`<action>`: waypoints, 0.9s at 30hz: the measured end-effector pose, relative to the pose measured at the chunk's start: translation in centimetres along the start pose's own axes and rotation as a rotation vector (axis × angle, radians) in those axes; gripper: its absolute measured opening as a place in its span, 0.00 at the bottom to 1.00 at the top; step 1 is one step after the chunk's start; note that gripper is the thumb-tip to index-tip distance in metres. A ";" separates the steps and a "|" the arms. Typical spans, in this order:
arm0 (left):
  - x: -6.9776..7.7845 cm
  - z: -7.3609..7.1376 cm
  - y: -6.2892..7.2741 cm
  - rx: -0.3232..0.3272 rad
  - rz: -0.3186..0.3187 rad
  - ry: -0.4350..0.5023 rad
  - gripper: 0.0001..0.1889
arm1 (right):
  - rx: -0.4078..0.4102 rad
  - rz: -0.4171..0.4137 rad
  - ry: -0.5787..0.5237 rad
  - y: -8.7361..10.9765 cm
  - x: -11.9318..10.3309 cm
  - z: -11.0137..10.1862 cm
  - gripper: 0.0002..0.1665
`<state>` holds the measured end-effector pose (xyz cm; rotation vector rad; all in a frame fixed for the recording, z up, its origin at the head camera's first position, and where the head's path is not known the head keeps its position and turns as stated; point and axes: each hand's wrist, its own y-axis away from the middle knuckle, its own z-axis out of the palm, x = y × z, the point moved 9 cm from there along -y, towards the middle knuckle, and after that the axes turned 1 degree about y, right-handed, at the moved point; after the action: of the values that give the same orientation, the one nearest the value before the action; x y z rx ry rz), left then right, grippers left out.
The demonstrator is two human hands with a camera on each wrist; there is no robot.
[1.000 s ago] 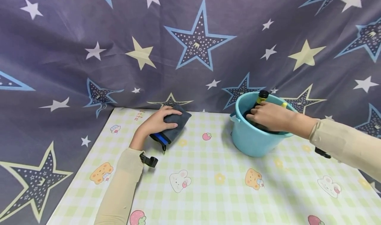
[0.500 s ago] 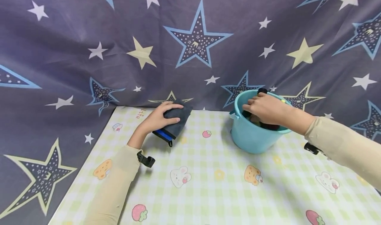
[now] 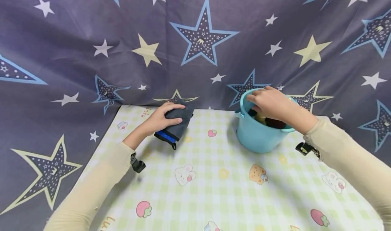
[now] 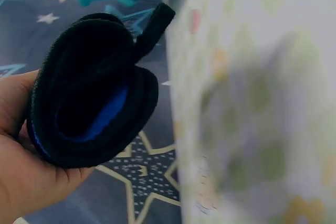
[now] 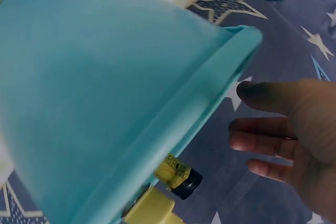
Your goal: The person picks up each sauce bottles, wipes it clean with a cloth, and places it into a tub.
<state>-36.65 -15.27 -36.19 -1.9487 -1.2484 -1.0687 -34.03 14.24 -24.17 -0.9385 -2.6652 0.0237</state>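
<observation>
My left hand [image 3: 160, 120] grips a folded dark grey cloth [image 3: 181, 118] on the far left of the table. The left wrist view shows the rolled end of this cloth [image 4: 97, 148], with black edging, a blue lining and a loop. At the light blue bucket [image 3: 258, 139], my right hand [image 3: 270, 102] is over the opening. In the right wrist view that hand [image 5: 310, 140] holds nothing, its fingers apart beside the rim. A bottle [image 5: 178, 177] with a black cap and yellow label sticks out of the bucket, apart from the fingers. My hand hides it in the head view.
A yellow object [image 5: 150, 208] stands next to the bottle, and something dark reddish-brown [image 3: 275, 123] lies inside the bucket. The table has a checked cover [image 3: 213, 197]. Behind its far edge hangs a dark curtain [image 3: 122, 20] with stars.
My right hand, earlier around the bottle's neck, has let go and sits over the bucket with fingers apart. The bottle's cap has dropped from sight in the head view. My left hand keeps the cloth.
</observation>
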 end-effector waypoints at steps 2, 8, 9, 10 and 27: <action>-0.5 0.1 0.3 -0.013 -0.033 0.003 0.28 | 0.012 0.020 -0.021 -0.3 0.2 -0.3 0.12; -3.2 0.6 1.7 -0.015 -0.117 0.001 0.28 | 0.082 0.055 -0.082 -0.8 0.1 -0.8 0.16; -3.7 0.7 1.9 -0.011 -0.122 0.002 0.28 | 0.098 0.061 -0.094 -0.8 0.1 -0.8 0.17; -4.2 0.8 2.2 -0.010 -0.130 0.004 0.29 | 0.115 0.066 -0.106 -0.8 0.0 -0.8 0.17; -9.8 1.7 4.3 0.045 -0.217 -0.148 0.27 | 0.402 0.086 -0.276 -0.3 -1.9 -1.0 0.12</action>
<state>-34.54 -19.99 -45.75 -1.9200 -1.5801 -1.0042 -32.51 12.70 -23.71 -0.9665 -2.7027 0.7277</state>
